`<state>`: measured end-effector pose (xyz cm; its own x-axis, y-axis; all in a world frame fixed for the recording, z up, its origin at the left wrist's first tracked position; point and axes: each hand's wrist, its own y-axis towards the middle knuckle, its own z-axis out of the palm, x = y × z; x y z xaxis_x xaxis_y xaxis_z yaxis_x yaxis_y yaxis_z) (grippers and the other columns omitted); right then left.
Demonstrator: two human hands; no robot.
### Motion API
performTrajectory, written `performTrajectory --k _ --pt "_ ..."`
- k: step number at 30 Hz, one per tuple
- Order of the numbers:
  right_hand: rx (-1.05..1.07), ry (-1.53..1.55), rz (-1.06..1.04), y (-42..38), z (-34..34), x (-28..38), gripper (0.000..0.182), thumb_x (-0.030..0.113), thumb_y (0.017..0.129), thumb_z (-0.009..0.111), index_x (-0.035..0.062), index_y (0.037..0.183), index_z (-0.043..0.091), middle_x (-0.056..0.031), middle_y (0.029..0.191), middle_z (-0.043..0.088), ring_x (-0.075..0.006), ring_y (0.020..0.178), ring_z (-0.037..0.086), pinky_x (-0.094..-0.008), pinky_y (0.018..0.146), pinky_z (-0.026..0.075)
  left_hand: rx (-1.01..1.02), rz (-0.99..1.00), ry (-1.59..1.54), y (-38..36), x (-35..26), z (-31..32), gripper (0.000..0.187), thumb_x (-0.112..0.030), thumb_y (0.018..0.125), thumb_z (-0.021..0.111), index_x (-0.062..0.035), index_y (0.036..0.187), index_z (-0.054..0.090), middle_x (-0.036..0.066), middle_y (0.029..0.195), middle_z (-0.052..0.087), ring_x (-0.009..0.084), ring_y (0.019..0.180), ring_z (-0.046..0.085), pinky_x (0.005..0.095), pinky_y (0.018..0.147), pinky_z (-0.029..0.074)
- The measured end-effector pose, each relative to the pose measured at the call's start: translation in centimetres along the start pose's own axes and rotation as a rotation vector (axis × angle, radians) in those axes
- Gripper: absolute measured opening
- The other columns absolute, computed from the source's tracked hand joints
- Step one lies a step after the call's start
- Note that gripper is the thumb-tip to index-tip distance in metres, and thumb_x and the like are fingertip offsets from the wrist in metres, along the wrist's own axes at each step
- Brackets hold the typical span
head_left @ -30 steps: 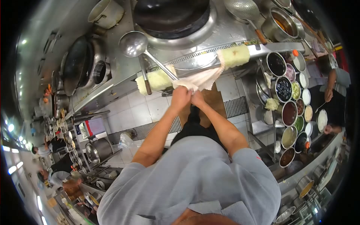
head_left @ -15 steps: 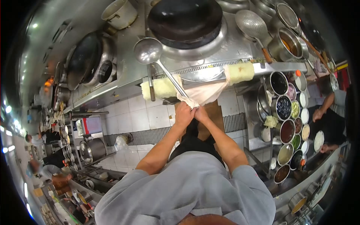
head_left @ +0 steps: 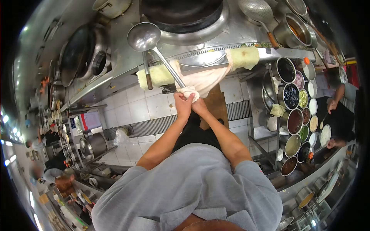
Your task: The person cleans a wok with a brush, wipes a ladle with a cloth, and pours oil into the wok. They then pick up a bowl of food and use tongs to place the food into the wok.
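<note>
A pale cloth (head_left: 206, 81) hangs over the stove's front edge, and its lower end is bunched around the handle end of a steel ladle (head_left: 144, 36). My left hand (head_left: 183, 103) is closed on the bunched cloth, thumb on top, at the foot of the ladle handle. Close beside it, my right hand (head_left: 199, 106) is also closed at the cloth, its fingers partly hidden. The ladle's bowl rests over the stove top, with the handle slanting down toward me. Left of that handle, a second utensil with a wooden grip (head_left: 149, 81) leans over the edge.
A black wok (head_left: 181, 13) sits on the burner ahead. Yellow padding (head_left: 244, 57) lines the stove's edge. At right are a perforated skimmer (head_left: 256, 10), a pot of brown liquid (head_left: 295, 30) and bowls of sauces (head_left: 295, 121). A co-worker's hand (head_left: 332, 104) is beyond them.
The cloth end now forms a rounded bunch around the ladle's handle end. My left hand has turned, its thumb now over the cloth. The view has shifted, so the stove appears higher.
</note>
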<state>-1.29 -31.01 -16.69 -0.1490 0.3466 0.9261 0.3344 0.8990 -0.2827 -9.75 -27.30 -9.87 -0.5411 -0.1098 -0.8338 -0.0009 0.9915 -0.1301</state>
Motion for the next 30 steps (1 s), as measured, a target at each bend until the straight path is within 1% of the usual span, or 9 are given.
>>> performTrajectory --k 7,9,15,19,20,22,26,28,30 --pt "0.237 -0.064 -0.058 -1.0 -2.5 4.0 0.036 0.027 0.085 0.062 -0.0010 0.107 0.060 -0.0265 0.100 0.064 -0.0427 0.094 0.060 -0.0445 0.080 0.048 0.040 -0.262 -0.402 4.1 -4.2 0.2 0.036 -0.025 0.092 0.061 0.0042 0.114 0.058 0.011 0.105 0.065 0.0203 0.095 0.060 0.0323 0.085 0.046" --pt "0.189 -0.067 -0.162 -3.7 -3.6 1.1 0.021 0.016 0.081 0.067 0.0010 0.093 0.057 -0.0115 0.073 0.059 -0.0196 0.065 0.057 -0.0357 0.062 0.049 0.027 -0.309 -0.387 6.5 -1.7 0.7 0.035 -0.025 0.092 0.060 0.0032 0.113 0.060 0.010 0.103 0.065 0.0191 0.092 0.059 0.0326 0.082 0.045" --pt "0.460 0.087 0.248 -11.5 -9.7 -3.1 0.025 0.015 0.080 0.069 0.0085 0.077 0.045 -0.0007 0.061 0.047 -0.0101 0.043 0.042 -0.0290 0.039 0.035 0.036 -0.201 -0.653 8.2 -1.0 1.1 0.043 -0.035 0.094 0.059 0.0033 0.112 0.060 0.009 0.103 0.063 0.0182 0.092 0.058 0.0317 0.083 0.045" --pt "0.304 0.087 0.252 -12.0 -10.4 3.2 0.025 0.015 0.080 0.070 0.0080 0.077 0.046 -0.0007 0.061 0.046 -0.0099 0.044 0.043 -0.0289 0.041 0.036 0.653 -0.127 0.027 5.7 9.4 -3.6 0.053 -0.047 0.100 0.042 0.0013 0.108 0.063 0.016 0.105 0.064 0.0259 0.097 0.061 0.0399 0.084 0.047" --pt "0.285 0.114 0.163 -11.3 -9.8 3.3 0.023 0.016 0.080 0.070 0.0069 0.079 0.048 -0.0009 0.062 0.048 -0.0107 0.047 0.045 -0.0295 0.043 0.038 1.105 0.491 0.547 5.1 8.8 -6.7 0.046 -0.042 0.095 0.049 -0.0021 0.114 0.059 0.018 0.109 0.063 0.0279 0.105 0.059 0.0386 0.089 0.046" --pt "0.229 0.093 0.005 -9.8 -8.3 3.6 0.023 0.019 0.080 0.071 0.0050 0.083 0.053 -0.0012 0.064 0.050 -0.0122 0.053 0.050 -0.0308 0.050 0.043 0.802 0.352 0.921 1.5 3.0 -10.1 0.046 -0.037 0.090 0.054 -0.0035 0.120 0.055 0.013 0.109 0.064 0.0279 0.106 0.058 0.0392 0.095 0.043" --pt "0.211 0.168 -0.112 -9.6 -7.1 7.8 0.035 0.027 0.079 0.073 0.0031 0.103 0.063 -0.0046 0.073 0.063 -0.0141 0.064 0.057 -0.0325 0.057 0.047 0.923 0.076 -0.759 2.3 -8.8 -7.7 0.068 -0.055 0.093 0.051 -0.0129 0.144 0.034 0.015 0.135 0.049 0.0287 0.118 0.052 0.0434 0.098 0.043" --pt "0.462 0.182 -0.205 -8.8 -7.9 8.8 0.051 0.037 0.081 0.074 -0.0003 0.112 0.058 -0.0089 0.089 0.065 -0.0155 0.078 0.058 -0.0331 0.069 0.048 0.779 -0.114 -0.943 0.0 -17.5 -7.5 0.058 -0.055 0.094 0.050 -0.0143 0.134 0.044 0.007 0.091 0.060 0.0198 0.085 0.060 0.0352 0.076 0.051" --pt "0.524 0.096 -0.238 -10.4 -11.3 12.5 0.056 0.038 0.087 0.068 0.0052 0.129 0.051 -0.0112 0.106 0.065 -0.0205 0.097 0.060 -0.0342 0.084 0.047 0.820 -0.092 -1.000 2.0 -17.8 -7.9 0.034 -0.047 0.098 0.048 -0.0136 0.102 0.051 -0.004 0.062 0.038 0.0079 0.050 0.036 0.0243 0.046 0.032"
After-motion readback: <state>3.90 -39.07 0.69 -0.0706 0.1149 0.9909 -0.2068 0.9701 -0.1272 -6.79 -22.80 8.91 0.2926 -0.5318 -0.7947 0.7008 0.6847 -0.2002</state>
